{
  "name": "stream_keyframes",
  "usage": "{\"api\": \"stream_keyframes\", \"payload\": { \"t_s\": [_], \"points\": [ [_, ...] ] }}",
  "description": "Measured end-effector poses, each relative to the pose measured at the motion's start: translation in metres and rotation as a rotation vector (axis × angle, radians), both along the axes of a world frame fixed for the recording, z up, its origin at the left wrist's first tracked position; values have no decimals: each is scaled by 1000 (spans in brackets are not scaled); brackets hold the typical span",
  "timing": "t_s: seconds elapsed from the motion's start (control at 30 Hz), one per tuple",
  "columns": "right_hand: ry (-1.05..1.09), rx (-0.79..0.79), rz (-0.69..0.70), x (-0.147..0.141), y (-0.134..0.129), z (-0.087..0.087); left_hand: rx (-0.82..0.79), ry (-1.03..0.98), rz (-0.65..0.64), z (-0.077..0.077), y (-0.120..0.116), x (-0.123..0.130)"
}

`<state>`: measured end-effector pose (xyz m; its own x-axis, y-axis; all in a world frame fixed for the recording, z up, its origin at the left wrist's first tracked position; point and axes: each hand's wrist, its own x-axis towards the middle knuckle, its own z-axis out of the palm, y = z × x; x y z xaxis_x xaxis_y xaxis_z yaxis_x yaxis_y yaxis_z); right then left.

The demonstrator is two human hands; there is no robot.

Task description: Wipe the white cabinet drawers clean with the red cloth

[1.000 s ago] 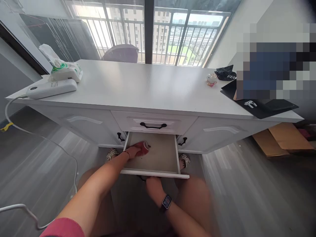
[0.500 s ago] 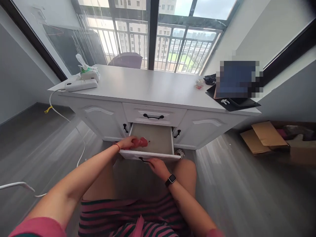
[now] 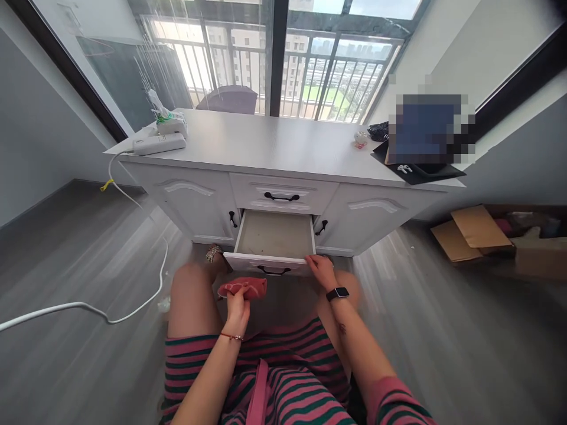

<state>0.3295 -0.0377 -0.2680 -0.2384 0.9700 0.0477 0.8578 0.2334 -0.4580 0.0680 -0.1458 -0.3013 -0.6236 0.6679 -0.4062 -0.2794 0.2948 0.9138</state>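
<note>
A red patterned cloth (image 3: 254,287), bunched up, is pinched in my left hand (image 3: 238,304) in front of the cabinet, over my lap. The lower middle drawer (image 3: 274,236) of the white cabinet (image 3: 190,206) is pulled out, and its bare bottom shows. My right hand (image 3: 321,268) has its fingers hooked over the right end of the drawer's front edge. Between my hands is the drawer's black handle (image 3: 273,271). The upper drawer (image 3: 283,189) is closed.
On the cabinet top lie a white power strip (image 3: 159,144), a tissue pack (image 3: 172,124), a small ornament (image 3: 361,139) and a black mat (image 3: 416,173) with a blurred-out object. A white cable (image 3: 133,313) crosses the floor at left. An open cardboard box (image 3: 481,227) stands at right.
My left hand has come out of the drawer towards me with the red cloth. My right hand has moved from near the handle to the drawer's right front edge.
</note>
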Motion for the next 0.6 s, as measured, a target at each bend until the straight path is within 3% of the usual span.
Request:
{"api": "stream_keyframes", "payload": {
  "t_s": [0.07,0.2,0.3,0.4,0.6],
  "points": [
    [-1,28,-93,-4,-1,-3,-2,24,31,2,15,6],
    [39,46,-284,-4,2,-10,65,-13,181,21,59,-2],
    [8,10,-288,-2,4,-14,92,-91,271,29,84,5],
    [-65,63,-249,-4,5,-15,122,-167,271,29,92,26],
    [-108,222,-245,-15,3,-17,168,-349,161,25,87,83]
  ]
}}
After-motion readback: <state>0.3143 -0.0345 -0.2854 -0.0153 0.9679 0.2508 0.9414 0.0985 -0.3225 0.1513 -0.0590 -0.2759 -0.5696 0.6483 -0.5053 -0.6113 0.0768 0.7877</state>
